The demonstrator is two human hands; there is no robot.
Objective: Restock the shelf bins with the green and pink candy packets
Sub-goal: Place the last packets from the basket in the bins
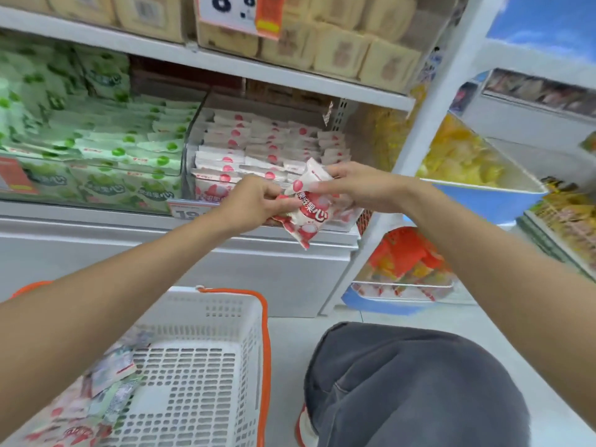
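Observation:
Both hands hold pink candy packets (308, 209) just in front of the pink bin (258, 150). My left hand (254, 201) grips the bunch from the left and my right hand (358, 185) pinches its upper end from the right. The clear pink bin holds stacked pink and white packets. Left of it, the green bin (93, 133) is piled with green packets. A white basket (206, 321) with an orange rim stands on the floor at lower left, with several green and pink packets (96, 391) in its left corner.
A shelf of beige packets (338, 43) runs above the bins, with a price sign (242, 11) hanging from it. A white upright post (429, 117) stands right of the pink bin, with yellow and orange snack bins (461, 159) beyond. My knee (412, 382) in grey trousers is at lower right.

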